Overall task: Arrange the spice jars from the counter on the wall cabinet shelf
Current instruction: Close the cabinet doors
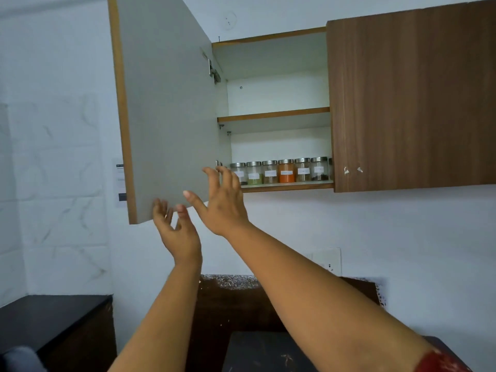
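View toward the wall cabinet, upper half of the frame. Six spice jars (pixel 279 171) with metal lids stood upright in a row on the lower shelf (pixel 287 186), just right of centre; part of a further jar showed at the row's right end, behind the closed door (pixel 413 98). Both hands were empty, fingers spread wide. The right hand (pixel 222 208) was raised at the row's left end, its fingertips (pixel 218 171) overlapping the leftmost jar in the picture; contact could not be judged. The left hand (pixel 177 232) was at the lower edge of the open door (pixel 166 108), left of centre. The arranging appeared essentially complete; the next move probably called for swinging that door shut, keeping fingers clear of the hinge side.
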